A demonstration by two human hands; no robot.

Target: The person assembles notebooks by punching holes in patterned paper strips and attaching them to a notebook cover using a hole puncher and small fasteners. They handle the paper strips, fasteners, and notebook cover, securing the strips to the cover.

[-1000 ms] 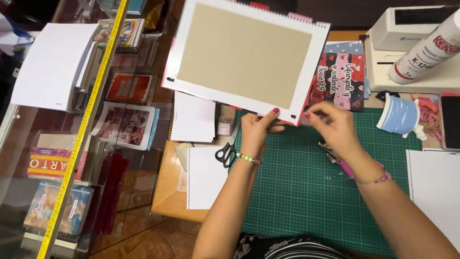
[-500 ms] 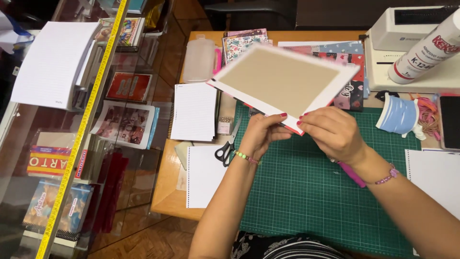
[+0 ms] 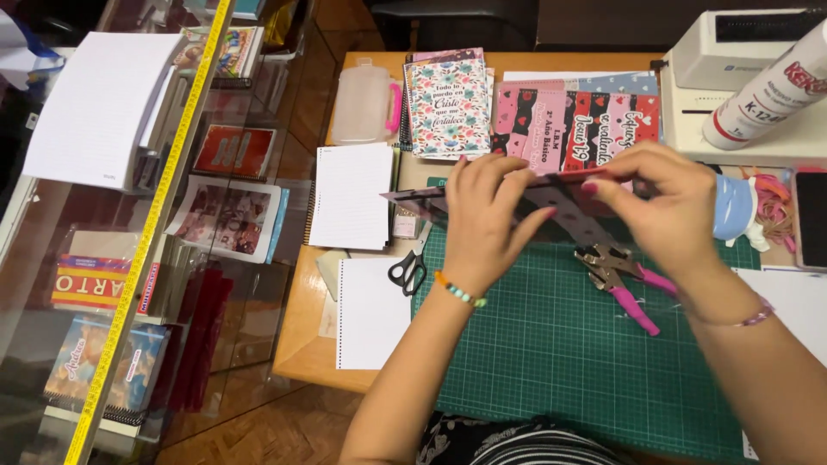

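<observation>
The printed cover sheet now lies almost edge-on to the camera, held level above the far edge of the green cutting mat; a second ago it stood tilted up with its plain tan back showing, half a second ago it was coming down, and now only a thin strip of its patterned face and dark edge shows. The left hand pinches it from above, fingers closed on the sheet, and the right hand grips its other end at 3 o'clock, fingers likewise closed. Lowering it has uncovered the heart-patterned covers and the floral notebook at 12 o'clock. Just below the right hand a pink-handled hole punch rests on the mat; black scissors lie at 9 o'clock on the worktop, beside lined paper pads.
</observation>
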